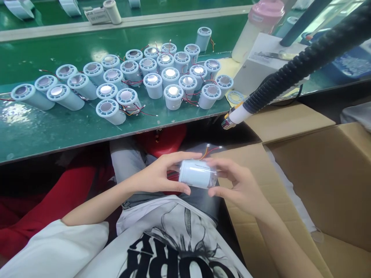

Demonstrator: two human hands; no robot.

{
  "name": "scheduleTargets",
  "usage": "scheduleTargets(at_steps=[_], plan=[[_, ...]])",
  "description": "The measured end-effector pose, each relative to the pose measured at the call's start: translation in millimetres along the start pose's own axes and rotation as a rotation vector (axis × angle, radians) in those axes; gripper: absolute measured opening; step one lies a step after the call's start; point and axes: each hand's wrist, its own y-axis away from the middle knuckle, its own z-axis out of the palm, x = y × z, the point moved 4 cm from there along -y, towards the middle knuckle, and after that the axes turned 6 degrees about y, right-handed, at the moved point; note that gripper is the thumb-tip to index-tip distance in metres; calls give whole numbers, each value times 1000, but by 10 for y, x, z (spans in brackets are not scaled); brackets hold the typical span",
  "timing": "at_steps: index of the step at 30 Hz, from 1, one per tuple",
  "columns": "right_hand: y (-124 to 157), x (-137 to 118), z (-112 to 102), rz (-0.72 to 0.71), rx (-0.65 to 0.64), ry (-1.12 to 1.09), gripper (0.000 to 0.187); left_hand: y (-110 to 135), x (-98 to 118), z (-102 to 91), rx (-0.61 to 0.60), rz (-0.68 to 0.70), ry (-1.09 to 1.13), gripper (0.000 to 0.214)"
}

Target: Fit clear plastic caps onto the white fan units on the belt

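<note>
Low in the centre, a pale cylinder (197, 174) is gripped sideways between left hand (158, 177) and right hand (239, 185), fingers curled round its ends.

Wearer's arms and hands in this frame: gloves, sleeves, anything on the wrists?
No gloves: left hand and right hand are bare, no ring, watch or band visible. The left arm is bare up to a loose white short sleeve. The right forearm is bare to the frame edge; its sleeve is out of view. The sleeve belongs to a white T-shirt with black print.
</note>
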Motion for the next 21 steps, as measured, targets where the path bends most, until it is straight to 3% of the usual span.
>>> scheduleTargets(at_steps=[9, 15, 21], plan=[[-38, -16, 63, 203, -70, -349, 39, 8, 39, -14, -22, 128, -148, 79], [-51, 42, 110, 290, -88, -459, 39, -1, 59, -27, -38, 217, -241, 80], [-77, 63, 163, 357, -82, -538, 37, -8, 58, -13, -49, 218, -236, 81]])
